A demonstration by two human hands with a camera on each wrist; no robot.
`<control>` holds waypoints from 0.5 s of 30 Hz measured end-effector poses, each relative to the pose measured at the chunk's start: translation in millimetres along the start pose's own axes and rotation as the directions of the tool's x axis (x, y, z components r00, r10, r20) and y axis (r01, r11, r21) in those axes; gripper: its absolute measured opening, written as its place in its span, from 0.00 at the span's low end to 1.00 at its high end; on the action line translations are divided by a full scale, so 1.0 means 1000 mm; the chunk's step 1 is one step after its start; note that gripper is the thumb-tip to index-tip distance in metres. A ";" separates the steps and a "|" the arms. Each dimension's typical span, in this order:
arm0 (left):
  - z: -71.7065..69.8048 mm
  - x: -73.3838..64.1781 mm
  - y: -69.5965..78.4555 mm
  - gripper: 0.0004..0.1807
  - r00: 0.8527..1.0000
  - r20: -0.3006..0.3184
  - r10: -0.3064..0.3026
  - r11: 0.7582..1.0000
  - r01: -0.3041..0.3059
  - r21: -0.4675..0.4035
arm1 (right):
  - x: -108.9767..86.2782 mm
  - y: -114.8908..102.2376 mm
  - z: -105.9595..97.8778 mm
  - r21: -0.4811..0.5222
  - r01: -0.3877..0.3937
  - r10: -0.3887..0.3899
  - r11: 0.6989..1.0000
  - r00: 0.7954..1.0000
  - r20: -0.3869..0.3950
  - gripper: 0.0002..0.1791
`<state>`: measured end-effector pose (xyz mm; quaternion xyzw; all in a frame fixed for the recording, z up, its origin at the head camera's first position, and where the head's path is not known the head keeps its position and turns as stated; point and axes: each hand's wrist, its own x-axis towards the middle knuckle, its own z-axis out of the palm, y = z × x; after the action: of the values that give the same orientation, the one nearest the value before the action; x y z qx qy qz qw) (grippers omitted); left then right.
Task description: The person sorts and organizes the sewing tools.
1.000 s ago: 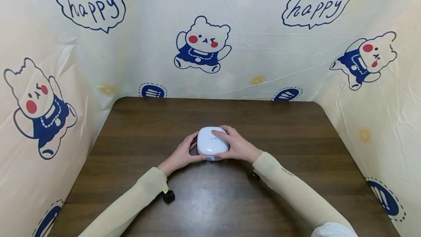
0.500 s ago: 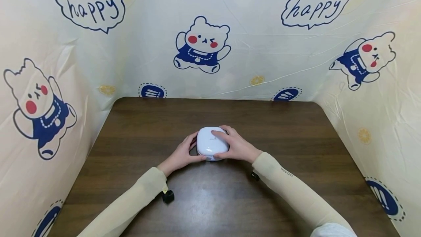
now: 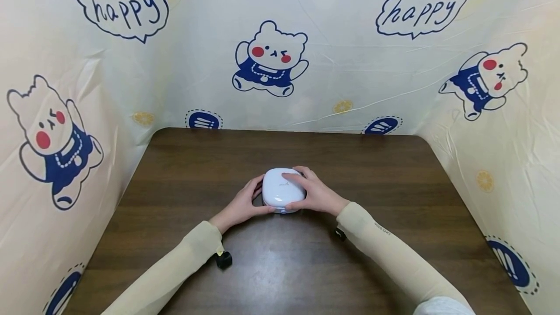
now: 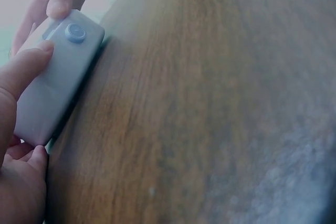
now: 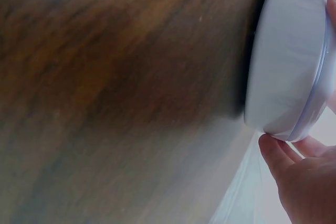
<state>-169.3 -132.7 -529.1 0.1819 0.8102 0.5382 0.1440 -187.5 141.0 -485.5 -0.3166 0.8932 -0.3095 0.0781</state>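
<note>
A white, glossy, rounded-square case (image 3: 273, 191) with a lid seam sits on the dark wooden table in the head view. A round button (image 4: 75, 32) is on its front side wall, small faint lettering on its top. My left hand (image 3: 240, 207) holds the left side, thumb along the front and fingers round the back corner. My right hand (image 3: 321, 195) grips the case from the right, a finger over the top, thumb at the front edge. In the right wrist view, fingertips (image 5: 270, 153) touch the far end of the case. The inside of the case is hidden.
The brown wooden table (image 3: 201, 159) has rounded far corners. A pale curtain (image 3: 337, 62) printed with cartoon bears and the word "happy" encloses it at the back and both sides. A small black device (image 3: 224, 260) hangs at the left cuff.
</note>
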 end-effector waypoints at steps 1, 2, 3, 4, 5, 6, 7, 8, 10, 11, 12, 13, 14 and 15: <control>0.000 0.000 0.000 0.58 1.000 0.000 0.000 1.000 0.000 0.001 | 0.000 0.001 0.000 0.003 0.000 0.000 1.000 1.000 0.000 0.49; 0.000 0.001 0.000 0.58 1.000 -0.002 0.000 1.000 0.000 0.000 | 0.000 0.001 0.000 0.009 -0.001 0.001 1.000 1.000 0.003 0.49; 0.000 0.001 0.001 0.58 1.000 -0.003 -0.001 1.000 0.001 0.000 | 0.000 0.001 -0.001 0.014 -0.001 0.001 1.000 1.000 0.006 0.50; -0.001 0.001 0.001 0.58 1.000 -0.003 -0.004 1.000 0.004 0.002 | 0.000 0.001 -0.001 0.015 -0.001 0.000 1.000 1.000 0.010 0.50; -0.001 0.001 0.001 0.59 1.000 -0.004 -0.008 1.000 0.008 0.004 | 0.000 0.002 -0.001 0.012 0.002 -0.002 1.000 1.000 0.012 0.50; -0.001 0.001 0.002 0.59 1.000 -0.004 -0.010 1.000 0.010 0.007 | 0.000 0.002 -0.002 0.011 0.005 -0.006 1.000 1.000 0.015 0.50; -0.001 0.000 0.002 0.59 1.000 -0.005 -0.014 1.000 0.014 0.011 | -0.001 0.002 -0.002 0.011 0.009 -0.009 1.000 1.000 0.018 0.49; -0.001 0.000 0.002 0.59 1.000 -0.004 -0.013 1.000 0.013 0.013 | -0.001 0.002 -0.003 0.010 0.011 -0.012 1.000 1.000 0.020 0.49; -0.001 0.000 0.003 0.59 1.000 -0.004 -0.018 1.000 0.018 0.021 | -0.001 0.002 -0.003 0.004 0.020 -0.020 1.000 1.000 0.019 0.47; -0.001 0.000 0.002 0.59 1.000 -0.004 -0.019 1.000 0.019 0.025 | -0.001 0.002 -0.003 0.002 0.023 -0.023 1.000 1.000 0.018 0.46; 0.000 -0.001 0.002 0.59 1.000 -0.003 -0.019 0.999 0.019 0.027 | -0.002 0.002 -0.003 -0.001 0.024 -0.024 1.000 1.000 0.018 0.46; 0.000 -0.001 0.002 0.59 1.000 -0.002 -0.018 0.999 0.018 0.030 | -0.002 0.002 -0.003 -0.001 0.022 -0.022 1.000 1.000 0.018 0.45; 0.000 -0.001 0.001 0.59 1.000 0.000 -0.014 0.999 0.014 0.031 | -0.002 0.001 -0.003 -0.003 0.020 -0.020 1.000 1.000 0.019 0.44; 0.000 -0.001 0.001 0.59 1.000 -0.001 -0.015 0.999 0.015 0.033 | -0.003 0.001 -0.002 -0.002 0.017 -0.017 1.000 1.000 0.020 0.44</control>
<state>-168.3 -132.3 -528.1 0.1780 0.8205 0.5236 0.1448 -186.8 144.7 -484.5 -0.3271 0.8901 -0.3061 0.0840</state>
